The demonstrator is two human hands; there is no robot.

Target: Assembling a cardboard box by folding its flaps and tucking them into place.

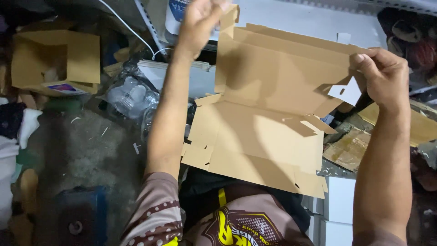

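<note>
- The box blank is held over the lap, back panel raised, front still flat.
- Left hand: fingers pinch its top left flap.
- Right hand: fingers pinch the right flap.
- No side walls locked yet; an open box lies at left.

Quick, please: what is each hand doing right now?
Left hand: closed, gripping the top left flap of the flat cardboard box.
Right hand: closed, pinching the box's right edge.
</note>
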